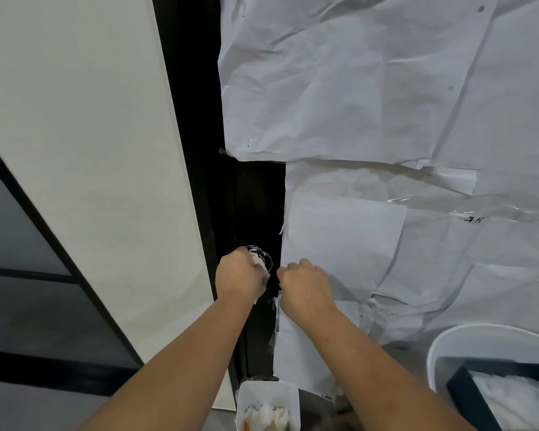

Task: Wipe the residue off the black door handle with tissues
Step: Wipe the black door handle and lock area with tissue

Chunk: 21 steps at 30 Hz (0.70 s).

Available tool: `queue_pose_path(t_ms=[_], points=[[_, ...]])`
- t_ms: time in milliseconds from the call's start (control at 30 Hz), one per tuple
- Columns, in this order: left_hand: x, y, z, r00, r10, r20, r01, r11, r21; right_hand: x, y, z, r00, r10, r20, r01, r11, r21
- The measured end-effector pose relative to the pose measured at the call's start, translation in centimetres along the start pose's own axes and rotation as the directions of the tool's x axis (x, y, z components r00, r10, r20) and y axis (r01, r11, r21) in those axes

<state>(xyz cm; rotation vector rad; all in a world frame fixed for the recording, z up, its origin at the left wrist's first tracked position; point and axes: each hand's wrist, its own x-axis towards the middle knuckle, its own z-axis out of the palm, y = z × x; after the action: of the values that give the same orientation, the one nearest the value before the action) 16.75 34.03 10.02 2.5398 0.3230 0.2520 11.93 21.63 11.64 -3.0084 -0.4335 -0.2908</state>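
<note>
Wall (pixel 84 126): pale panel at far left, beside the dark frame; not involved.

Left hand (pixel 238 276): forearm rises from bottom centre, wrist bent slightly toward the door, knuckles up. Fingers curled shut around a wad of tissue (pixel 258 260), which shows white at the fingertips and again below the palm.

Handle (pixel 262 258): black, round-looking, set on the bare strip of dark door (pixel 255 197) between frame and paper. White smears of residue show on its upper face. It lies just above and right of the left knuckles, with the tissue pressed to its near left edge. Its long axis cannot be read; it is mostly hidden behind the hand.

Right hand (pixel 304 283): loose fist just right of the handle, resting at the edge of the paper (pixel 371 104) taped over the door, probably bracing it. No tissue visible in it; whether it pinches the paper edge cannot be told.

Judgement: left hand is nearer and does the wiping; the smears lie up and right of the wad.

Tray (pixel 268 396): white, below, holding used tissues.
</note>
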Motion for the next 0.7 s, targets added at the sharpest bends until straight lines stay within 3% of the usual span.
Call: queue_pose_path(t_ms=[167, 300, 400, 567, 700], points=[[0.3, -0.5, 0.6, 0.997, -0.009, -0.075, 0.005, 0.998, -0.055, -0.2, 0.0, 0.0, 1.0, -0.009, 0.003, 0.009, 1.0, -0.002], [0.2, -1.3, 1.1, 0.993, -0.04, -0.111, 0.01, 0.965, -0.261, -0.2, -0.1, -0.1, 1.0, -0.014, 0.003, 0.014, 1.0, 0.008], [0.4, -1.8, 1.7, 0.983, -0.173, -0.055, 0.134, 0.896, -0.424, -0.3, -0.2, -0.2, 1.0, -0.013, 0.002, 0.013, 1.0, 0.019], [0.7, -1.7, 1.5, 0.882, -0.427, 0.198, 0.441, 0.602, -0.666, -0.3, -0.1, -0.1, 1.0, -0.006, -0.01, 0.006, 0.999, 0.037], [0.8, -1.5, 1.4, 0.786, -0.469, 0.404, 0.578, 0.325, -0.748, -0.3, -0.1, 0.1, 1.0, -0.005, -0.023, 0.006, 0.999, 0.038]])
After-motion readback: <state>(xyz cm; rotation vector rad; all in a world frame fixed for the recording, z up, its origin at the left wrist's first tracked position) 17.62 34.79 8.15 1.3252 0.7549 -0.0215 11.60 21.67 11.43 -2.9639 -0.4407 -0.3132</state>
